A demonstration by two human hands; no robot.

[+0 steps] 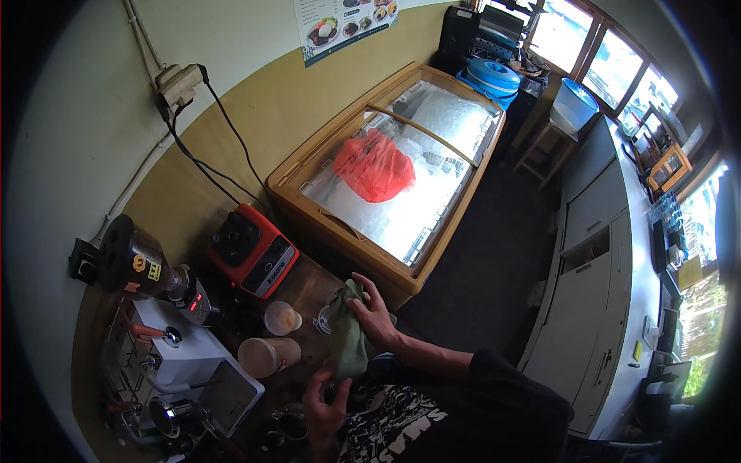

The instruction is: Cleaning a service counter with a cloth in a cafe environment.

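Note:
A green cloth (pixel 349 339) hangs stretched between my two hands in front of my dark shirt. My right hand (pixel 375 316) grips its upper end, with the fingers closed over the fabric. Lower down, my left hand (pixel 324 405) pinches the bottom end of the cloth between thumb and fingers. Beside the cloth, a clear lidded container (pixel 323 319) shows in part on the wooden counter. Two tubs stand left of the cloth: a small one (pixel 282 318) and a larger beige one (pixel 262 357). A metal pitcher (pixel 291 421) is near my left hand.
A red blender base (pixel 258 255), a coffee grinder (pixel 143 266) and an espresso machine (pixel 181 347) line the left side. Ahead stands a glass-topped chest freezer (pixel 282 193) with a red plastic bag (pixel 375 166) on it. White cabinets (pixel 579 301) run along the right.

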